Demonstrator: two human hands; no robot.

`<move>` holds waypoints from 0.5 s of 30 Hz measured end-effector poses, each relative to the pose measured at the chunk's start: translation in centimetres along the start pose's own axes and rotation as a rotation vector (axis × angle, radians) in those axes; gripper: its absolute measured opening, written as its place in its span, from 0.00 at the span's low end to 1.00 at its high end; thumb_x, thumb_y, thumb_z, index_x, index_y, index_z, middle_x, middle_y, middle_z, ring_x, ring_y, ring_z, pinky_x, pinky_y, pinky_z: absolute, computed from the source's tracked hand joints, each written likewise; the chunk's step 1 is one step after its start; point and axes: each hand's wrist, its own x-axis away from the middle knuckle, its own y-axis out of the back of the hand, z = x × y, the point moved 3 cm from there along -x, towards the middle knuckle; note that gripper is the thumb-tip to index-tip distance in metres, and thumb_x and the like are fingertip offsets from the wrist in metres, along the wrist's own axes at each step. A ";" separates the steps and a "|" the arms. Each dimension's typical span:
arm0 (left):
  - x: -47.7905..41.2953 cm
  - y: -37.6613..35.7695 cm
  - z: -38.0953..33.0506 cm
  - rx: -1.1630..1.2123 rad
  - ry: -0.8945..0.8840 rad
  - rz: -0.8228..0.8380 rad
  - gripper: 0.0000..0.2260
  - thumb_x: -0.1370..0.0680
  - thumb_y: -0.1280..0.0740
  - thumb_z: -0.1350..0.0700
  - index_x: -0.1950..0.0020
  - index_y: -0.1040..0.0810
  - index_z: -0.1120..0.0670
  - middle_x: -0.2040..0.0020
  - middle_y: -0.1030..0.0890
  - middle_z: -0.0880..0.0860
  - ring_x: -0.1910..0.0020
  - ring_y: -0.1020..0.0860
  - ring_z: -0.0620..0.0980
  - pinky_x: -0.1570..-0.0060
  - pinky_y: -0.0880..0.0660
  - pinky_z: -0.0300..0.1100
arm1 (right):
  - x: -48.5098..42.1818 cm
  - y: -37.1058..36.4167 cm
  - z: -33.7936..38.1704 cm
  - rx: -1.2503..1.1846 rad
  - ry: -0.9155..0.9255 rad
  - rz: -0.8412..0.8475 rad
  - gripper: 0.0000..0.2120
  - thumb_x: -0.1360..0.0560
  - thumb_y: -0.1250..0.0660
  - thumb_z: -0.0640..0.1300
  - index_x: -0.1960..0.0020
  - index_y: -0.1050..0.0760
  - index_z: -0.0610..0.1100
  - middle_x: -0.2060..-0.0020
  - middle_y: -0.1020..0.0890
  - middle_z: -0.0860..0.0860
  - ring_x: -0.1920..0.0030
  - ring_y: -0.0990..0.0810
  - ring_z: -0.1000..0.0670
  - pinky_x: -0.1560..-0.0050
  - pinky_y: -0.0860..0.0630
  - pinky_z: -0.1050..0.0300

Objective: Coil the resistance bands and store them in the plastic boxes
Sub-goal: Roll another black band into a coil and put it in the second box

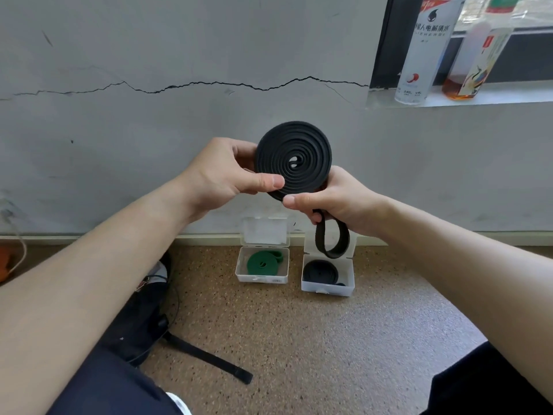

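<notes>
A black resistance band (294, 158), wound into a flat spiral, is held up in front of the wall. My left hand (227, 172) pinches the coil's left edge, thumb on its face. My right hand (332, 202) grips the band's lower edge, and the uncoiled tail hangs below it as a loop (332, 239). On the floor by the wall stand two clear plastic boxes with lids raised. The left box (262, 277) holds a coiled green band (261, 263). The right box (327, 287) holds a coiled black band (320, 271).
A black strap (209, 359) lies on the speckled floor near my left leg. Two bottles (425, 49) stand on a window ledge at the upper right. A cracked grey wall rises behind the boxes.
</notes>
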 end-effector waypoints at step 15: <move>0.5 -3.3 1.8 0.660 0.140 -0.189 0.13 0.25 0.29 0.67 0.44 0.21 0.54 0.53 0.16 0.52 0.55 0.17 0.47 0.53 0.21 0.40 | -1.0 -1.4 -0.2 -0.135 0.016 -0.163 0.10 0.25 0.26 0.47 0.56 0.24 0.42 0.70 0.28 0.50 0.71 0.31 0.54 0.66 0.34 0.58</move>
